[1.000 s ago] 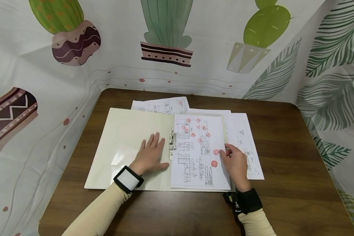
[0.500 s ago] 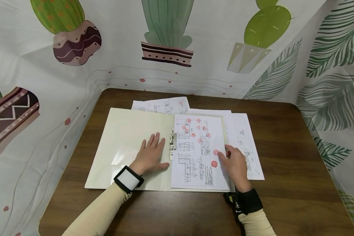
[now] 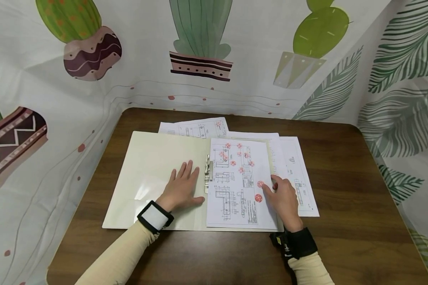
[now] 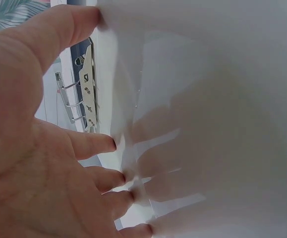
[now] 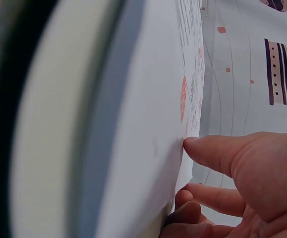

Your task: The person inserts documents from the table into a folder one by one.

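A cream ring binder (image 3: 157,150) lies spread out on the table. Its metal clip (image 3: 207,174) stands along the spine, holding a white sheet of technical drawings (image 3: 235,206) with red stamps on the right side. My left hand (image 3: 182,188) rests with fingers spread on the bare inner left cover; in the left wrist view its fingertips meet the shiny cover. My right hand (image 3: 283,198) pinches the right edge of the drawing sheet. In the right wrist view, the thumb (image 5: 207,151) lies on the sheet's face and the other fingers curl at its edge, partly hidden.
Behind the binder, a loose drawing sheet (image 3: 199,126) sticks out at the back. More loose sheets (image 3: 296,158) reach out from under its right side. A patterned cloth (image 3: 256,91) rises beyond the brown table's (image 3: 342,178) back edge.
My right thumb has slid slightly left over the sheet, and its fingers have shifted a little at the edge. The left hand has stayed put on the cover.
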`<state>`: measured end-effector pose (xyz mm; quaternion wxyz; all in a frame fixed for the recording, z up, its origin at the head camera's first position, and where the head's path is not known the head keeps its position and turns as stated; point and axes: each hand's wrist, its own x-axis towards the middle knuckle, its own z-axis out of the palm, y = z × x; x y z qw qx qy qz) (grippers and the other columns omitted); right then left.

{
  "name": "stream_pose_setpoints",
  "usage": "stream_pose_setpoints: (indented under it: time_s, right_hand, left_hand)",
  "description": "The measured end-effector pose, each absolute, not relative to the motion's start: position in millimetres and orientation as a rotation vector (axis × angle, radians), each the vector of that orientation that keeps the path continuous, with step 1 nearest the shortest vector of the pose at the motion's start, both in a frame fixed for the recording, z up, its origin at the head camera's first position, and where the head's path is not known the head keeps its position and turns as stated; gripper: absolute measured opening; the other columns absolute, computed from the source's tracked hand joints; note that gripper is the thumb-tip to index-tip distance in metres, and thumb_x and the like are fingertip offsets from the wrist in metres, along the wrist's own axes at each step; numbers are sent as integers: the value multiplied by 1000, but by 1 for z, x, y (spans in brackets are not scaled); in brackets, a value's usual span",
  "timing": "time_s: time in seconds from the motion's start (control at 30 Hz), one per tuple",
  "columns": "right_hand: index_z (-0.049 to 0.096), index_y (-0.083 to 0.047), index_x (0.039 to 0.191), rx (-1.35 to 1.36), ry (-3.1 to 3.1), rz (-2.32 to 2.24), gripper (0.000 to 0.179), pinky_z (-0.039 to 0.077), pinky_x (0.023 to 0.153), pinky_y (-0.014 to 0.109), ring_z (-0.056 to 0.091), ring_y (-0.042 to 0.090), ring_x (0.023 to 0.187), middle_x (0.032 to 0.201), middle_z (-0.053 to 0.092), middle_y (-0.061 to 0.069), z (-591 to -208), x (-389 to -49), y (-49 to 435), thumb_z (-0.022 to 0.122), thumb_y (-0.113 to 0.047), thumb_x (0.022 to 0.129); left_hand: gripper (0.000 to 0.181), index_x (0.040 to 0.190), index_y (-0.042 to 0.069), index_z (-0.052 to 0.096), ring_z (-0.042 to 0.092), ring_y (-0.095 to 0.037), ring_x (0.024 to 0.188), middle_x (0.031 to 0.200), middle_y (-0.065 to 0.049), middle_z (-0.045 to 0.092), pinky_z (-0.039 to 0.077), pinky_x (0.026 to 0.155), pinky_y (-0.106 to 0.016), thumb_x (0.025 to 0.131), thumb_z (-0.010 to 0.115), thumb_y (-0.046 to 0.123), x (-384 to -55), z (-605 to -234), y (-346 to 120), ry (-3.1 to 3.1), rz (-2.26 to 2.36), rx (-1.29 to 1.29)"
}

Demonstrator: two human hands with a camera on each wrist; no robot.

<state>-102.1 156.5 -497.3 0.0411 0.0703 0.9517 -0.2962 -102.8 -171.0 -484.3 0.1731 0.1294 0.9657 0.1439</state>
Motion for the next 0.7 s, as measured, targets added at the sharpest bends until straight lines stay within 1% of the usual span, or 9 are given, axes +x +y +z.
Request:
stream_pose_setpoints:
  time_s: [0.7]
  right_hand:
    - [59, 3, 140, 195, 2921, -919, 57, 36, 58, 33, 49, 25, 70, 90, 54, 15, -499, -101, 157, 77, -22, 93]
  left_hand:
    - [105, 162, 2, 26, 2, -41, 157, 169, -24, 5, 7, 123, -63, 85, 77, 52, -103, -483, -169, 2742, 398, 359]
